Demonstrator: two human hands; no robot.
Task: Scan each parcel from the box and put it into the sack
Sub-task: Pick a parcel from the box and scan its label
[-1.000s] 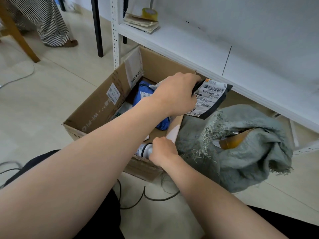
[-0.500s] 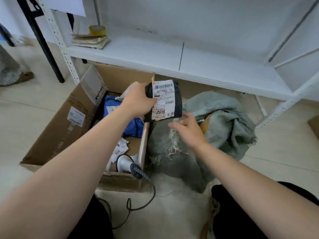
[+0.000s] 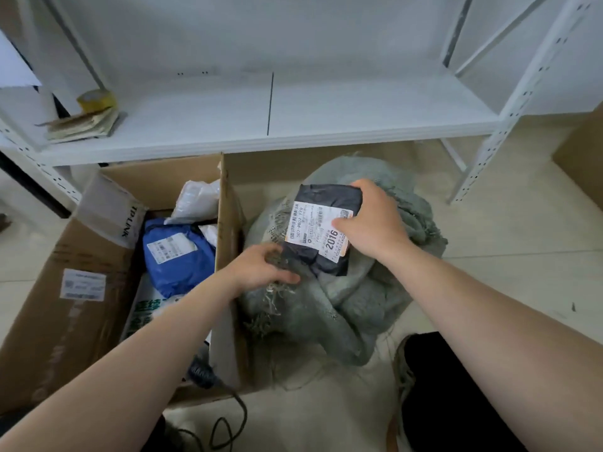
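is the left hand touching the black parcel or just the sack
Cannot tell. In the head view the left hand grips the sack's frayed edge right beside the black parcel; no clear gap or contact shows.

White metal shelving (image 3: 326, 106) stands on pale tiled floor (image 3: 509, 256).
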